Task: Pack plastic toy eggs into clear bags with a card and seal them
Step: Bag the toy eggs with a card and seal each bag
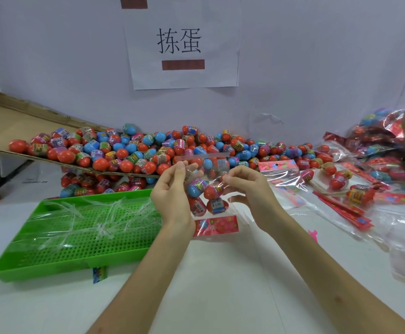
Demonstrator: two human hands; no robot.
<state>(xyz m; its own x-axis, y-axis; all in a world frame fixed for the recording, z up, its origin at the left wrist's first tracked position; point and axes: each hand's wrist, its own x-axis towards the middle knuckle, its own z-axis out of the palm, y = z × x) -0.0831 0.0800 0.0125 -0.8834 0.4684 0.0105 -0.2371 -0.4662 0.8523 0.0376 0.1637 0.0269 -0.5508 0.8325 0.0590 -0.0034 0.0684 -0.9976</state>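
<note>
A clear bag (217, 172) hangs upright above the table between my hands. Several red and blue toy eggs (207, 191) sit in its lower half, and a pink card (217, 225) lies along its bottom. The bag's flap (202, 156) with its strip stands up at the top. My left hand (172, 191) pinches the bag's upper left edge. My right hand (246, 186) pinches the right side near the mouth. A large heap of loose eggs (134, 150) fills the back of the table behind the bag.
A green perforated tray (59, 256) holding peeled clear strips lies at the left. A cardboard flap (27, 121) slopes under the egg heap. Filled bags (355, 179), empty bags and pink cards (277, 165) spread over the right side. A paper sign (182, 42) hangs on the wall.
</note>
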